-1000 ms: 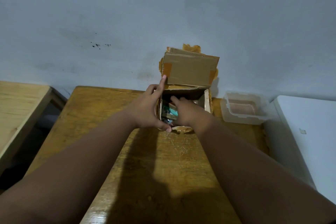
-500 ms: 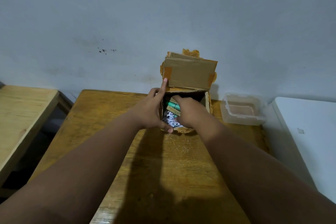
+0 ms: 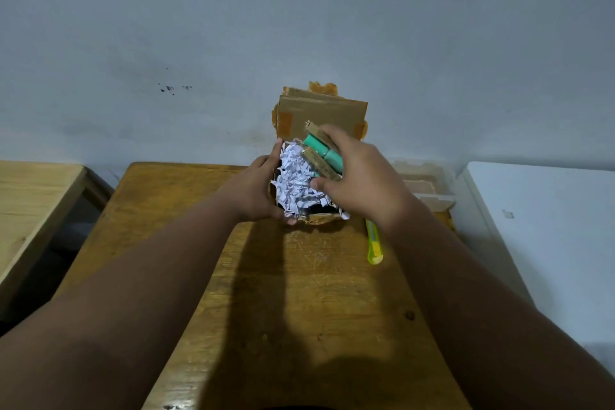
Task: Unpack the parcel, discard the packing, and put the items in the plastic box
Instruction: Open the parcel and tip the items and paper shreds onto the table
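Observation:
An open cardboard parcel (image 3: 321, 111) stands at the far edge of the wooden table (image 3: 299, 293), its lid flap raised against the wall. White shredded paper (image 3: 294, 176) spills out of its top. My right hand (image 3: 357, 176) is shut on a bundle of items above the parcel: a mint-green tube (image 3: 324, 151) and small brown cardboard boxes (image 3: 316, 161). My left hand (image 3: 258, 188) grips the parcel's left side. The clear plastic box (image 3: 429, 183) sits to the right of the parcel, partly hidden behind my right hand.
A yellow-green utility knife (image 3: 374, 243) lies on the table just right of the parcel. A second wooden table (image 3: 30, 210) stands at the left across a gap. A white surface (image 3: 545, 226) adjoins the table on the right. The wall is close behind.
My right hand has lifted out of the parcel with the green tube and brown boxes. Shredded paper has come up with them. The utility knife is now uncovered.

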